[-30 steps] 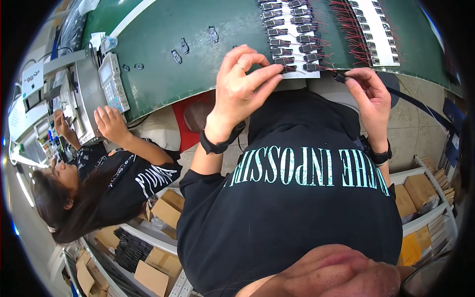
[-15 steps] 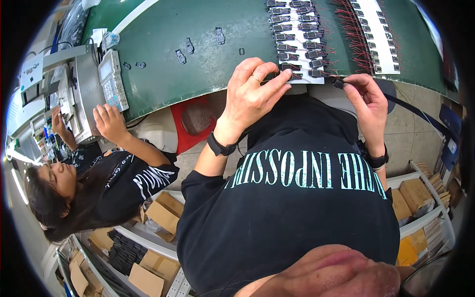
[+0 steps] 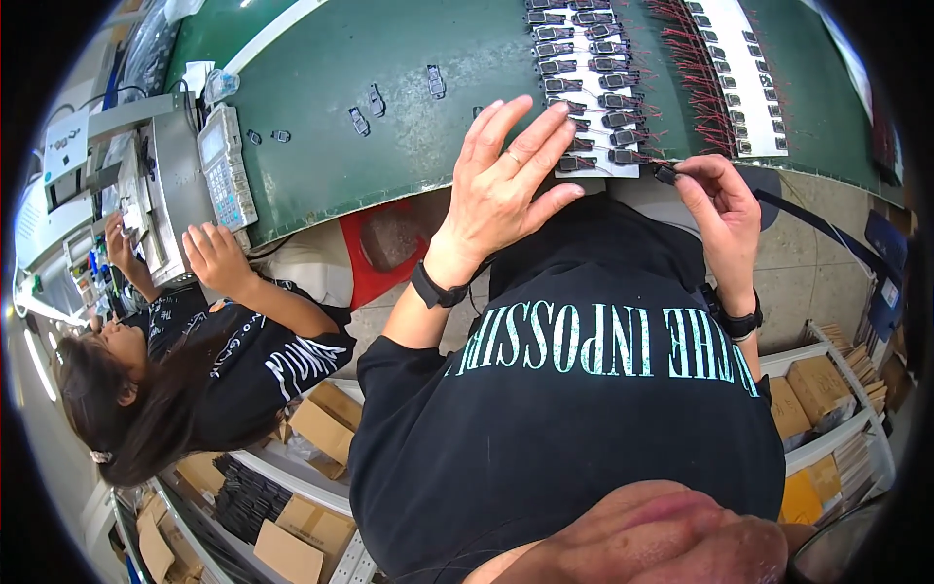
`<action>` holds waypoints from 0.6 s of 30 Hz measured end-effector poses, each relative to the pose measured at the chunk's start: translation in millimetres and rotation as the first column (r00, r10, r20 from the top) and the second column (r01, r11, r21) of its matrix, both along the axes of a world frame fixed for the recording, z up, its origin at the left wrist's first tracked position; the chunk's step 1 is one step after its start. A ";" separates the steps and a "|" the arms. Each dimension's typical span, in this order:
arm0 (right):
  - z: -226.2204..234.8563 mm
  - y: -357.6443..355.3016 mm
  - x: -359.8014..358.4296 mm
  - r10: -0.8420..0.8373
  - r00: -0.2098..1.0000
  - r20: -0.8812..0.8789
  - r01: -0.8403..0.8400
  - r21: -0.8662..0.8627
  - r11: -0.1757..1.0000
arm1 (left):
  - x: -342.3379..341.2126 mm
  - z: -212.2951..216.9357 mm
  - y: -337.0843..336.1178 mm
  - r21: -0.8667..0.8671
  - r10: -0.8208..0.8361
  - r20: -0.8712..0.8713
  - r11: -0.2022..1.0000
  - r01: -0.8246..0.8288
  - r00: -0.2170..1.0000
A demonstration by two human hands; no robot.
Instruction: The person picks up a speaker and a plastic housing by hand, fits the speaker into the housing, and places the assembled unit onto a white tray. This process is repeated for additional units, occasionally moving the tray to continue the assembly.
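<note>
My left hand [image 3: 508, 185] is open, fingers spread, over the near left part of a white strip [image 3: 615, 171] on the green bench. Two columns of small black rectangular modules [image 3: 620, 119] with thin red and dark wires lie along that strip. The fingertips partly cover the left column; whether they touch the modules I cannot tell. Just past the strip's near right corner, my right hand [image 3: 725, 206] is closed in a pinch on a small black piece [image 3: 665, 175]. Thin reddish wires run from this piece toward the strip.
A second white strip [image 3: 744, 78] with small modules and red wires lies to the right. Several loose dark parts [image 3: 436, 82] are scattered on the green bench [image 3: 292, 88]. At left, a co-worker's hand [image 3: 216, 258] is beside a machine with a keypad panel [image 3: 224, 167]. Cardboard boxes [image 3: 309, 526] fill shelves behind.
My left hand has lifted from the strip's near modules, and its fingers have spread. The right hand keeps its pinch on the black piece, nearly in place.
</note>
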State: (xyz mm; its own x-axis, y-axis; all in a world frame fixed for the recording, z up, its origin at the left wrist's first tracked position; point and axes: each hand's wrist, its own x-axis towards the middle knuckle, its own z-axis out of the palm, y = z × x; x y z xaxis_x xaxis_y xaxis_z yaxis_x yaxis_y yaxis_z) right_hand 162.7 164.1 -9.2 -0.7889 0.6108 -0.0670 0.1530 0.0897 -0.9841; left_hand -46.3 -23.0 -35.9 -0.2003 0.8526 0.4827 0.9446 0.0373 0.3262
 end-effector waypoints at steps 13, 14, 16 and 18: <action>1.7 0.1 -1.7 -0.008 1.000 0.011 0.008 -0.001 1.000 | 0.7 -3.9 3.8 -0.109 0.022 0.034 0.994 -0.018 0.999; 1.1 -0.1 -1.1 -0.007 1.000 0.009 0.007 -0.005 1.000 | 0.8 -4.1 3.3 -0.112 0.020 0.031 0.994 -0.017 0.999; -0.2 0.6 -1.7 -0.008 1.000 0.001 0.008 -0.010 1.000 | 0.7 -3.9 3.6 -0.115 0.018 0.023 0.993 -0.015 1.000; -0.1 0.5 -1.5 -0.001 1.000 -0.002 0.001 -0.013 1.000 | 2.4 -1.8 3.5 -0.116 0.026 0.070 0.993 -0.018 0.997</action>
State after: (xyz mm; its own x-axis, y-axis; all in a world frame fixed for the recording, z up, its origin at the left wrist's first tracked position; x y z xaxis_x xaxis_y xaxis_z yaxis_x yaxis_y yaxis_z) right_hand 161.2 164.7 -9.3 -0.7883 0.6109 -0.0729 0.1508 0.0770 -0.9856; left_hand -43.9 -19.5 -37.6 -0.2504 0.8967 0.3650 0.9175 0.0994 0.3852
